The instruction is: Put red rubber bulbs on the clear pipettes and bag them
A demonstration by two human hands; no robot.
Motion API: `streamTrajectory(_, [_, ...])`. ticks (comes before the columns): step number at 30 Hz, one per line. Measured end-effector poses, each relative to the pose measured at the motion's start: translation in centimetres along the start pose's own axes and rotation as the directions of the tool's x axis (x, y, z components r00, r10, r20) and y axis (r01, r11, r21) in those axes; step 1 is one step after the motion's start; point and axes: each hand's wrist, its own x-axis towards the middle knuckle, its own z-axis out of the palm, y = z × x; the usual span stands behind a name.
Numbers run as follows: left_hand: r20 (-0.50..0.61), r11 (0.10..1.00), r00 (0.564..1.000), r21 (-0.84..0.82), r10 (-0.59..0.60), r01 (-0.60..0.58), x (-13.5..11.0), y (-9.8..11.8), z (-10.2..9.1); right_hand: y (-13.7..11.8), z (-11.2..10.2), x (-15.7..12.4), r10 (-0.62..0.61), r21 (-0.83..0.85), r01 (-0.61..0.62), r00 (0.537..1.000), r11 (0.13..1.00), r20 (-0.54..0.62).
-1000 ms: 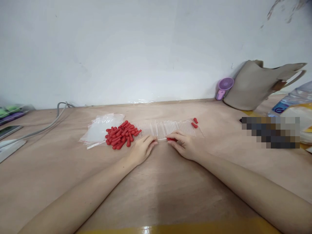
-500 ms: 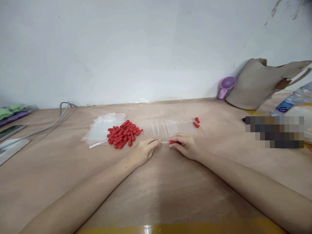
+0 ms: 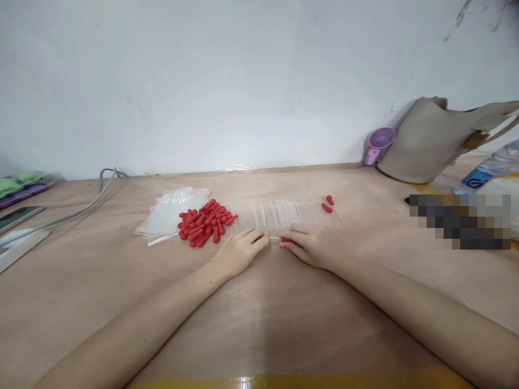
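Between my two hands lies a thin clear glass tube (image 3: 274, 239), held level just above the table. My left hand (image 3: 242, 249) is closed on the tube's left end. At its right end, my right hand (image 3: 305, 244) pinches a red rubber dropper bulb (image 3: 288, 241), mostly covered by the fingers. Whether the tube sits inside the bulb I cannot tell. Beyond the hands is a row of clear glass tubes (image 3: 284, 213) laid side by side. A heap of red rubber bulbs (image 3: 203, 222) lies left of the row, and two loose bulbs (image 3: 327, 208) lie to its right.
Clear plastic zip bags (image 3: 172, 208) lie behind the heap at left. Further left are a cable (image 3: 81, 213) and a phone (image 3: 18, 217). A purple handheld fan (image 3: 380, 141), a beige bag (image 3: 421, 143) and a plastic bottle (image 3: 486, 170) stand at the right.
My hands have come slightly closer together, so less of the tube and the bulb shows between them. The heap and the row of tubes are unchanged.
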Motion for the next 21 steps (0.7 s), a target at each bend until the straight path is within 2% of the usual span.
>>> streamTrajectory(3, [-0.040,0.992,0.994,-0.083,-0.103,0.100,0.0,-0.2,0.3,0.6,0.1,0.0,0.058,0.079,-0.056,0.998,0.995,-0.026])
streamTrajectory(6, [-0.088,0.967,0.980,-0.198,-0.179,0.159,-0.1,-0.4,0.4,1.3,0.0,-0.2,0.185,0.160,-0.177,0.982,0.971,-0.038])
streamTrajectory(9, [-0.058,0.946,0.974,-0.260,-0.217,0.195,-0.1,-0.6,0.3,1.7,-0.1,-0.3,0.271,0.196,-0.265,0.962,0.944,-0.008])
streamTrajectory(12, [-0.021,0.924,0.966,-0.298,-0.257,0.239,-0.3,-0.6,0.2,1.4,-0.3,-0.2,0.250,0.190,-0.251,0.968,0.949,0.030])
streamTrajectory(15, [-0.045,0.908,0.956,-0.330,-0.288,0.258,-0.4,-0.4,0.3,0.6,-0.5,0.0,0.248,0.177,-0.246,0.969,0.953,0.009])
streamTrajectory(21, [-0.076,0.907,0.968,-0.372,-0.240,0.196,-0.8,-0.2,0.7,-0.2,-0.8,0.1,0.221,0.161,-0.221,0.975,0.962,0.020])
